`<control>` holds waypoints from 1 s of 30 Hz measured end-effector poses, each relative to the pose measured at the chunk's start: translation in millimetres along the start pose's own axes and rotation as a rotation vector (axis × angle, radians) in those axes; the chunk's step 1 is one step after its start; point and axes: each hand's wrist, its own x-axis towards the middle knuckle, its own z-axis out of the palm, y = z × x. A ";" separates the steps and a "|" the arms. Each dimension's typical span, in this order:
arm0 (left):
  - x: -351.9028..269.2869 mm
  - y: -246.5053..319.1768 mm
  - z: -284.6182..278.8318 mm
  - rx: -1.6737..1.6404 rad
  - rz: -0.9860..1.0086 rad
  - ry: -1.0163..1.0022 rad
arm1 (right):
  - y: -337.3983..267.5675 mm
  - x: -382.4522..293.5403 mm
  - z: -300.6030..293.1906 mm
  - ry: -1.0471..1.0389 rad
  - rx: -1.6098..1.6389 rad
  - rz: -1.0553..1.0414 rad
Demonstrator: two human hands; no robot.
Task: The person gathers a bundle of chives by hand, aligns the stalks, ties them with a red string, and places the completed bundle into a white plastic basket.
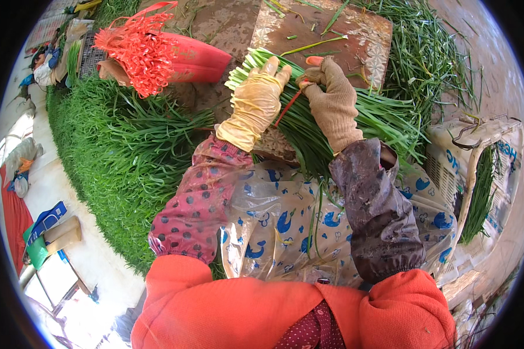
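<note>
A bunch of garlic chives (pixel 375 111) lies across a low board (pixel 323 24), its pale cut ends to the upper left and its green leaves trailing right and down. My left hand (pixel 257 102), in a yellow rubber glove, grips the bunch just behind the pale ends. A narrow red plastic strip (pixel 289 107) crosses over the stems. My right hand (pixel 332 102), in a tan knit glove with bare fingertips, pinches the strip's upper end against the bunch. How the strip runs underneath is hidden.
At upper left, a large cluster of red strips (pixel 144 56) rests by a red packet (pixel 198 59). Piled chives (pixel 113 144) fill the left side; loose leaves (pixel 423 56) lie at upper right. A white plastic crate (pixel 445 152) with chives stands at right. A patterned plastic apron (pixel 284 227) covers my lap.
</note>
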 end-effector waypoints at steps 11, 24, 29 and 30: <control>-5.7 4.3 0.2 -0.164 0.150 0.108 | -15.0 -2.9 18.4 0.163 0.052 -0.006; -0.2 -17.0 -9.6 -1.305 -0.103 -0.345 | -38.2 -4.8 18.1 0.150 -0.396 -0.417; 7.3 -34.8 -8.2 -0.804 0.159 -0.503 | -25.4 0.8 14.1 0.155 -0.072 -0.242; 12.2 -26.0 -19.3 -0.837 0.110 -0.548 | -23.2 5.0 9.0 0.145 0.070 -0.132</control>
